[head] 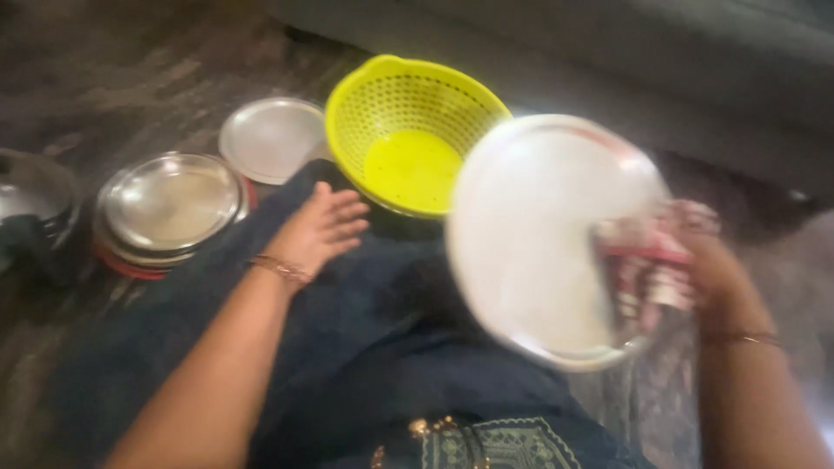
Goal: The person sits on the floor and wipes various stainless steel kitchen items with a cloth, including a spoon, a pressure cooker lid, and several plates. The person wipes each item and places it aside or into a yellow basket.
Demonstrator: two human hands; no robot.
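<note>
Nothing here counts as a package, a label, a sign or a screen. The only thing bearing any pattern is the red-and-white cloth (651, 265), bunched in the right hand (708, 269) against the round steel plate (539, 234); it is too blurred to say whether those marks are print or weave.

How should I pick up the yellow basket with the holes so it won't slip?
Probably by its rim. The yellow basket stands upright and open on the floor, and its thick rolled rim sticks out past the sloping holed wall, with a small tab at the far edge. Come from above on the near side, beside the free left hand, fingers under the rim, thumb inside.
</note>
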